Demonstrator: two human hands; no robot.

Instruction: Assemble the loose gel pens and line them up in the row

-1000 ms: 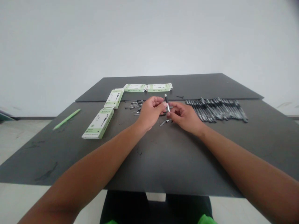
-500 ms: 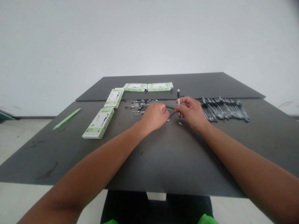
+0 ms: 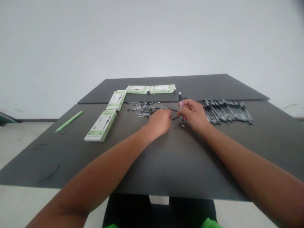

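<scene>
My right hand (image 3: 193, 114) pinches a clear pen barrel with a black grip (image 3: 180, 96), held nearly upright with the black part at the top. Curled over the table to its left is my left hand (image 3: 158, 123); its fingertips are hidden, so what they hold, if anything, cannot be made out. Thin dark sticks like pen refills (image 3: 175, 118) lie between the two hands. Just in front of the right hand rests a small pale pen tip (image 3: 182, 126). Beyond my left hand spreads a loose heap of pen parts (image 3: 142, 107).
To the right lies a long row of clear pens with black grips (image 3: 228, 110). Green and white pen boxes (image 3: 101, 125) form an angled line at left and back. A green pen (image 3: 69, 121) lies far left on the dark table (image 3: 166, 164).
My left hand has drawn slightly back and down, and more of the parts behind it show. The barrel in my right hand leans a little further left.
</scene>
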